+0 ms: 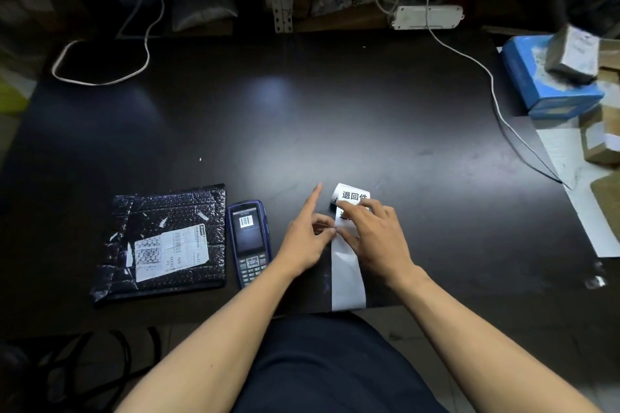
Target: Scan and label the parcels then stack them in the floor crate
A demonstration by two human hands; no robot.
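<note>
Both hands pinch a white label strip [347, 265] running away from the person: left hand [307, 238] at its left edge, right hand [372, 235] on top. The black bubble-wrap parcel [161, 241] lies well left, nearer the left hand.

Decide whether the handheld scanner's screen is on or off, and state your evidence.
On. The handheld scanner lies flat on the black table beside the black bubble mailer, and its lit screen shows a barcode image.

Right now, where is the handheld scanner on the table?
In the head view, the handheld scanner lies flat left of centre, between the black bubble mailer and the left hand.
</note>
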